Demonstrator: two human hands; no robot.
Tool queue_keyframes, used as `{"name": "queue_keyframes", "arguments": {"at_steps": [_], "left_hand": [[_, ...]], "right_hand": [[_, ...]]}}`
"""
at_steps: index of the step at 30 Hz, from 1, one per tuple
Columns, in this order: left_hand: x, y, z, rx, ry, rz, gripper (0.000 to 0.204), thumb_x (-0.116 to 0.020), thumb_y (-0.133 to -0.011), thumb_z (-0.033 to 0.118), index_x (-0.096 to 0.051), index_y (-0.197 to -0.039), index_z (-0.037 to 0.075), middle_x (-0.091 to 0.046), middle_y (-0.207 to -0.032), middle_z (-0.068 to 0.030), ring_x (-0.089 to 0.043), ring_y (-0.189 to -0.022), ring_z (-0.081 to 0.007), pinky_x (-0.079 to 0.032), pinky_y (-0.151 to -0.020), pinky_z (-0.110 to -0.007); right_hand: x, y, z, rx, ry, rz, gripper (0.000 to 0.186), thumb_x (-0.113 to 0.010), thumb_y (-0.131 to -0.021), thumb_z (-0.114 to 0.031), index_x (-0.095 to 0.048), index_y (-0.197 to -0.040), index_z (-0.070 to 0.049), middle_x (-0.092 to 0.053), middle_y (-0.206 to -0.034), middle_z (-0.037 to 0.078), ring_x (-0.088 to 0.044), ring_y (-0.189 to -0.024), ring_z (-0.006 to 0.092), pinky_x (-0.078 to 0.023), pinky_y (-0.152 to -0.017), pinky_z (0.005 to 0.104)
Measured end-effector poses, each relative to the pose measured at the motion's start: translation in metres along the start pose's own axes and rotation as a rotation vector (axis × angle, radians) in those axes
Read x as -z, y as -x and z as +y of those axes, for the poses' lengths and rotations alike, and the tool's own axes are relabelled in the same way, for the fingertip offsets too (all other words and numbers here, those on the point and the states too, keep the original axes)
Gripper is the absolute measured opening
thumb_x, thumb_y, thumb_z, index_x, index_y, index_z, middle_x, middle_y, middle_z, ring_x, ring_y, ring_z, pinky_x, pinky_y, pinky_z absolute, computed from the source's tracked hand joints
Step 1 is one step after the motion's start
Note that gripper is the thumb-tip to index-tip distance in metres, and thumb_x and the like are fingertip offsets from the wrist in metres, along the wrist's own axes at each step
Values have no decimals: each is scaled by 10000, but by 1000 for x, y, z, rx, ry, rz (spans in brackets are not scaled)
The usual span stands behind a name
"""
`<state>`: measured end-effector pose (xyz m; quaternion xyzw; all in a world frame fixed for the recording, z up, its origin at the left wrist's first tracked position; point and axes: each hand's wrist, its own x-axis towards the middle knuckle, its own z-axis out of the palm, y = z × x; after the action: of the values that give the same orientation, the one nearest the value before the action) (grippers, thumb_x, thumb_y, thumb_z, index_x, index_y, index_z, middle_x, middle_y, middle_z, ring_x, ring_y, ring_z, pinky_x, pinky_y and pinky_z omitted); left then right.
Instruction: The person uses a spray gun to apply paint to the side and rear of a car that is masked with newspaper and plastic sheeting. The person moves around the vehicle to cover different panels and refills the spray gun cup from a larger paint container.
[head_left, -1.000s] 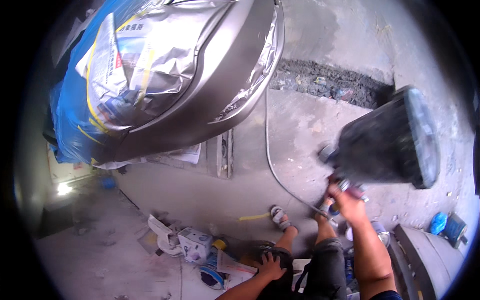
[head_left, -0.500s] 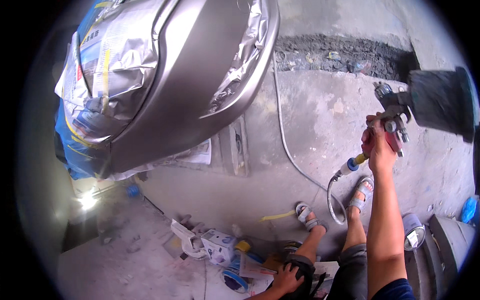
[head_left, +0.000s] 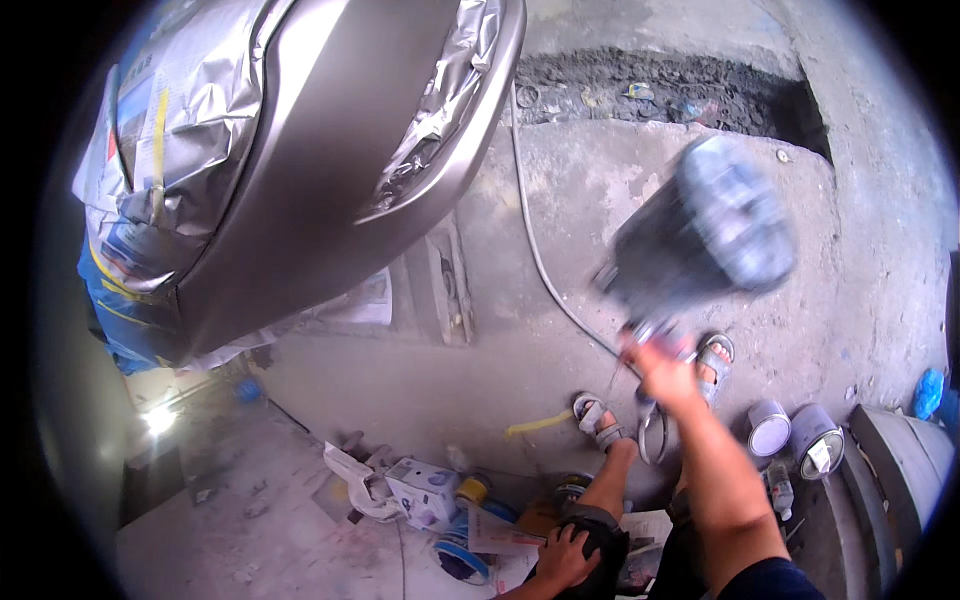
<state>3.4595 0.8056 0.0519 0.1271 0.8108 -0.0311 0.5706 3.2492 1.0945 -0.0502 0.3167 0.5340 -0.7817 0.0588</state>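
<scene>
Head camera: I see the right hand wrapped around a spray gun, likely for trigger control, over the floor beside a masked car; left hand spread on the knee, seemingly bracing.

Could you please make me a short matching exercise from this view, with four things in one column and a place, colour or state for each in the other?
Column one
1. Spray gun
2. Left hand
3. Hose
4. Small box

Column two
A. Curving across the floor
B. Mostly white
C. Gripped by the right hand
D. Resting on the dark shorts at the knee

Right pairs: 1-C, 2-D, 3-A, 4-B.
</scene>
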Motion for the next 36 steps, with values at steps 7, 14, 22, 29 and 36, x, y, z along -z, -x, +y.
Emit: {"name": "queue_keyframes", "arguments": {"at_steps": [7,14,22,29,36], "left_hand": [[21,8,12,67,26,-12,523,-499,-794,455,-532,-1147,71,-391,-1259,-210,-374,-1138,-393,-358,-912,-507],[38,-8,-3,-2,-56,59,478,-541,-776,414,-564,-1103,67,-448,-1214,-215,-401,-1124,-405,-377,-900,-505],[48,-27,-17,81,10,136,491,-549,-778,346,-487,-1183,75,-396,-1277,-185,-378,-1150,-389,-314,-961,-493],[63,-32,8,-82,-200,231,398,-536,-788,339,-572,-1038,33,-484,-1165,-192,-460,-1066,-352,-430,-841,-447],[52,-32,25,-22,-40,158,470,-556,-767,338,-496,-1123,36,-454,-1194,-197,-437,-1088,-365,-399,-872,-465]], "right_hand": [[46,-84,-31,117,-110,511,243,-589,-814,-290,-570,-852,-51,-540,-576,37,-466,-450,78,-333,-385,196],[-30,-61,94,-85,-139,-135,140,-687,-715,-133,-621,-800,-44,-610,-677,26,-555,-559,106,-445,-513,257],[-55,-120,120,-112,-305,-257,242,-703,-706,-136,-617,-906,-30,-608,-700,19,-548,-563,87,-453,-522,252],[107,-171,-19,209,-287,481,219,-605,-792,-275,-573,-732,-66,-537,-550,19,-444,-425,73,-327,-392,209],[126,-61,-128,141,181,345,278,-555,-803,-288,-600,-739,-21,-593,-619,48,-560,-594,147,-430,-553,307]]}}
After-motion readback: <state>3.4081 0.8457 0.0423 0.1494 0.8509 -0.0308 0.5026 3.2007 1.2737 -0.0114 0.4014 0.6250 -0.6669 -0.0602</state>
